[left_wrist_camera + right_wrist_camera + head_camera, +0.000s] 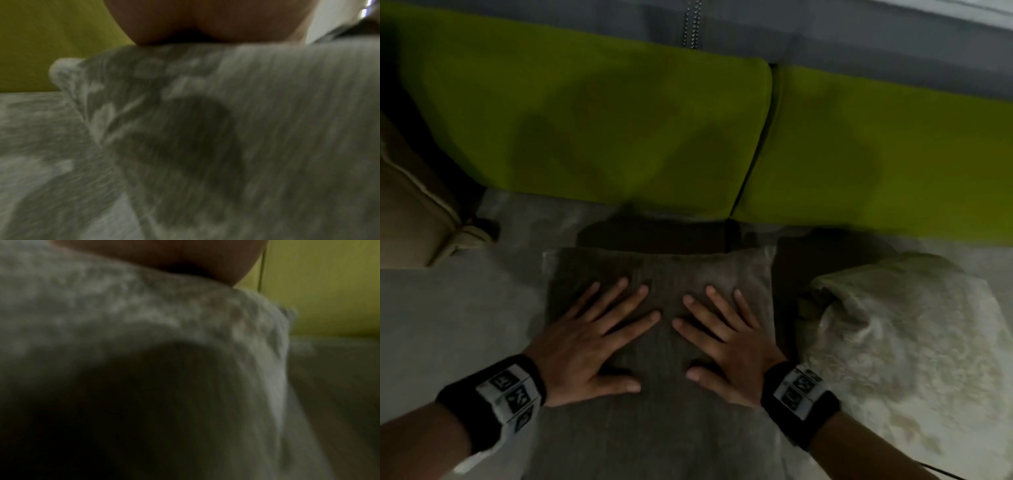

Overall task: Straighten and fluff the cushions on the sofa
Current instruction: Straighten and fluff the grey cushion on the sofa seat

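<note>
Head view: the flat grey-brown woven square cushion (654,342) lies on the pale grey sofa seat (465,308), right in front of the person, w/ its far edge near the two green velvet back cushions (602,137). Both hands lie on top of it. The left hand (589,342) & the right hand (726,339) are flat, fingers straight and spread, thumbs pointing in at each other. They grip nothing; they just press down, side by side, near the middle. I think that is why they sit there: flat palms in the middle push the stuffing out to the corners and smooth the cover. So the step looks like patting or flattening, not lifting.

A cream flowery shiny cushion (893,342) sits just beside it on the right, touching or nearly so; can't tell which. A beige piped cushion edge (417,205) shows far left, well apart.

Left wrist view: blurry, the heel of the palm (205,21) rests on grey cloth (287,129). Right wrist view: same, dark & blurry, palm (164,254) on cloth (102,305).

The grey cushion lies flat, so it prob. needs standing up vs. the green back next.
</note>
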